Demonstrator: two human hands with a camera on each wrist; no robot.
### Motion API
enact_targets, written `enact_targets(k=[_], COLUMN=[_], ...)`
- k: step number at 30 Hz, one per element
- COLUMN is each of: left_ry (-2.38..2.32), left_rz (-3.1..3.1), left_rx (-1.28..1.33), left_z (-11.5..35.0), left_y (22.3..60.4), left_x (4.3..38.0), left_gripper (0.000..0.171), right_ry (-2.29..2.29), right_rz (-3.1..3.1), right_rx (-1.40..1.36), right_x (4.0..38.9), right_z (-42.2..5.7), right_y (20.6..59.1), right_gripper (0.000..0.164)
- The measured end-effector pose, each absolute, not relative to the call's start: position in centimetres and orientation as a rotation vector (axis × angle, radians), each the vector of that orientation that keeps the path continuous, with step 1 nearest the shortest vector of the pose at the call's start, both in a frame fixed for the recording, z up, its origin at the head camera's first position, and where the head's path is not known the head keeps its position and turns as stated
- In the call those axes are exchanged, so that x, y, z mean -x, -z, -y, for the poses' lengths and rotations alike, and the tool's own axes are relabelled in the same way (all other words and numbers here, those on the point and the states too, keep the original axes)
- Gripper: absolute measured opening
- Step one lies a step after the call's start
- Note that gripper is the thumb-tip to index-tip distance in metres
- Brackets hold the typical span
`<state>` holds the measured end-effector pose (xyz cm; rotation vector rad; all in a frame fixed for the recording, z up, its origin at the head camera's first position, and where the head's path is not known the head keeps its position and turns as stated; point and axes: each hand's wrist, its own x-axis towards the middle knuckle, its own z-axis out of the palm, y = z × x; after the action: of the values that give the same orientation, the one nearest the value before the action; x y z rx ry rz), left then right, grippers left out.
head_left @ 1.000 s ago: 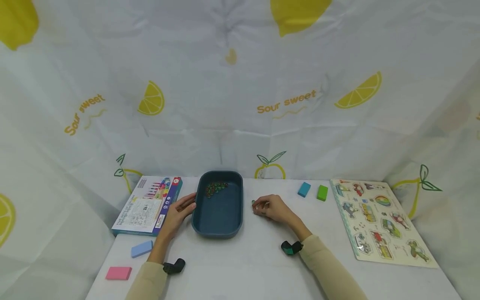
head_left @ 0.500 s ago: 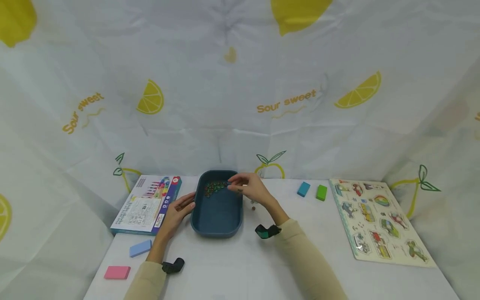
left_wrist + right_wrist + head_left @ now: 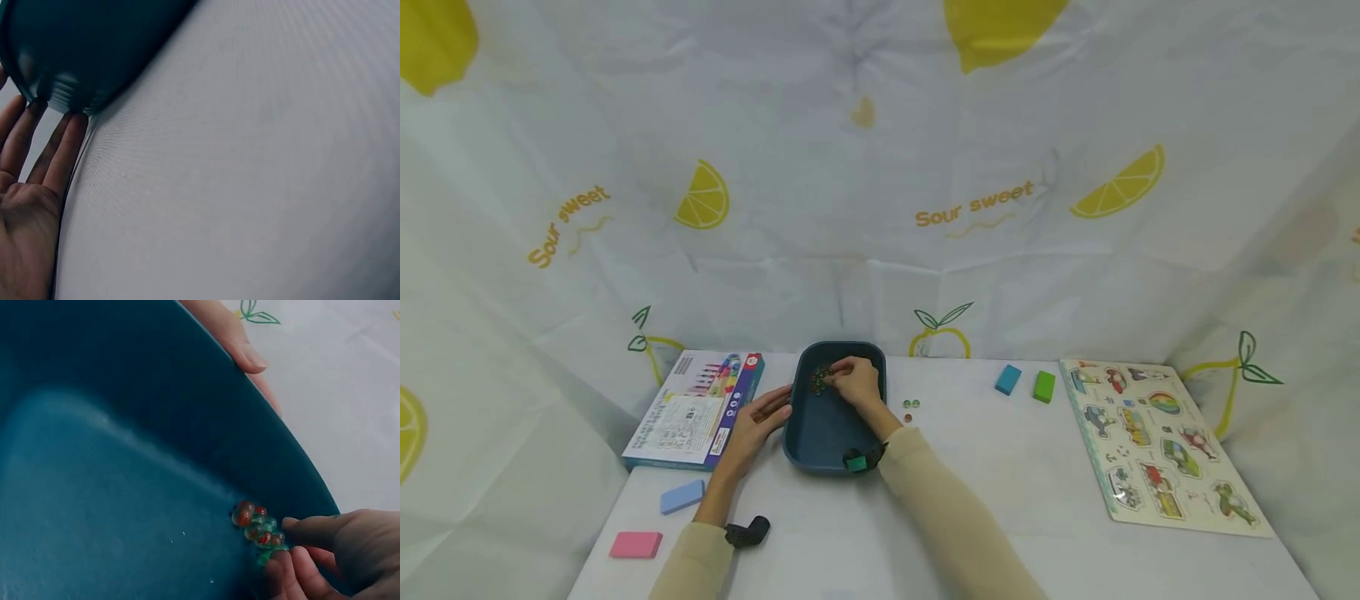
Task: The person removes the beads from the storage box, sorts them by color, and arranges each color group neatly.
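Note:
A dark blue tray [image 3: 838, 442] with rounded corners holds a cluster of small red and green glass marbles [image 3: 817, 381] near its back left. My left hand [image 3: 758, 425] rests against the tray's left wall, fingers fairly straight; the left wrist view shows fingertips touching the tray's outside [image 3: 87, 56]. Inside the tray is my right hand [image 3: 854, 385], its fingertips right at the marbles. In the right wrist view, its thumb and fingers [image 3: 300, 575] stand apart around several marbles [image 3: 256, 528]. Three loose marbles [image 3: 911, 405] lie on the table right of the tray.
A boxed game [image 3: 692, 412] lies at the left, with a light blue block [image 3: 682, 497] and a pink block [image 3: 636, 545] nearer. Blue [image 3: 1008, 379] and green [image 3: 1044, 386] blocks lie back right, beside a picture puzzle board [image 3: 1161, 450]. A printed curtain [image 3: 820, 208] hangs behind the table.
My right hand has moved left from the loose marbles on the table, over the tray's right edge, to the marbles inside. My left hand and the tray have stayed put.

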<state>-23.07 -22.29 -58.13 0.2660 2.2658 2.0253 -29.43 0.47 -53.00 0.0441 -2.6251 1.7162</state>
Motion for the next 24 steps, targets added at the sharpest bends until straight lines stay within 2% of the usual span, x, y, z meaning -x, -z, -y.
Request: enact_targets(k=[5,13,24], left_ry=[-2.014,-2.033,-2.025], left_rz=[-2.294,-2.250,-2.269], left_rx=[-0.263,-0.256,-0.263], left_z=[22.37,22.28,22.24], left_y=[58.03,58.07,57.98], left_x=[22.98,23.09,22.97], left_gripper=[0.050,0.052,0.051], right_ry=[-1.573,-1.722,-1.669], right_rz=[2.650,2.670,2.714], right_rx=[0.011,0.187,0.188], right_x=[29.21,29.42,29.60], right_z=[-0.16,0.00,0.07], right_y=[53.46,53.64,54.01], right_gripper=[0.015,0.009,0.011])
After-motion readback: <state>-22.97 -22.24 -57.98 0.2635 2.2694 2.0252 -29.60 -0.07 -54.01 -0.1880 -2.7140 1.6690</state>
